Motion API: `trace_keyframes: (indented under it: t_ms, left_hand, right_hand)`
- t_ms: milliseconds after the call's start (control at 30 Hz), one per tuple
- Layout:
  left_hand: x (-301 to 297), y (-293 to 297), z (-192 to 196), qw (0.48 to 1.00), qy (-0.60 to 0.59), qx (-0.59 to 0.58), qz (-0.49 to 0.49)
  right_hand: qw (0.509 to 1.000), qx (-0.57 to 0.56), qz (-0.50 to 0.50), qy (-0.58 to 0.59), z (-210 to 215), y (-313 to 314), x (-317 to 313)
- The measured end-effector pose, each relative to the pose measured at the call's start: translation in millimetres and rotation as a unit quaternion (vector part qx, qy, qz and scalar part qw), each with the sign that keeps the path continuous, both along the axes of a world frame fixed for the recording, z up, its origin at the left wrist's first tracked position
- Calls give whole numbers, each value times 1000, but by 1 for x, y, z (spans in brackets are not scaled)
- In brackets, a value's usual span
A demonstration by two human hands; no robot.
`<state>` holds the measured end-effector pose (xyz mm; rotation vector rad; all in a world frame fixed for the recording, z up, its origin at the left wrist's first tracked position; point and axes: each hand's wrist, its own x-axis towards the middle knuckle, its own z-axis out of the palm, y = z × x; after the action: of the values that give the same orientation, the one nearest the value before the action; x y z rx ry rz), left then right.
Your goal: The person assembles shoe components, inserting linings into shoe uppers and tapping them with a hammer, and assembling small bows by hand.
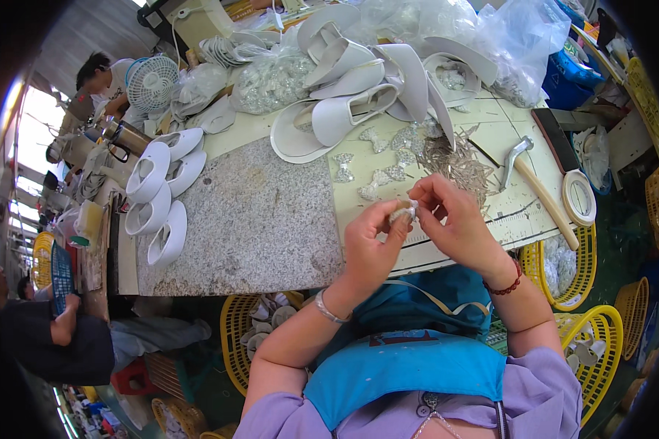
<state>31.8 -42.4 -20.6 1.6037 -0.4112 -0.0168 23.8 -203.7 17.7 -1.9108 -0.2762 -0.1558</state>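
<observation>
One white piece [403, 214]: between left hand [372, 240] and right hand [452, 214]
Left hand: thumb and finger closed on it
Right hand: fingertips pinching its right side
Bows [396, 173]: beyond both hands
Strips [455, 158]: beyond right hand
Hammer [545, 194]: right of right hand

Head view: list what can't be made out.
All in the head view:
White piece: shape partly covered by the left hand and right hand.
Thin strips: too small and tangled to count.
Yellow basket: far side hidden beneath the grey speckled slab.
Clear bag: exact contents obscured by crumpled plastic.
</observation>
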Motion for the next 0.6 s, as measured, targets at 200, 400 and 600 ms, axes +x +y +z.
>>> trace_keyframes:
  t_ms: [200, 400, 600]
  left_hand:
    - [5, -11, -19, 962, -243, 104, 68]
    - [-2, -7, -4, 989, -128, 60, 35]
    - [-2, -3, -3, 996, -72, 43, 32]
  right_hand:
    - [992, -87, -35, -86, -26, -6, -1]
    - [993, 83, 1, 78, -15, -8, -7]
    - [993, 49, 8, 106, -12, -6, -4]
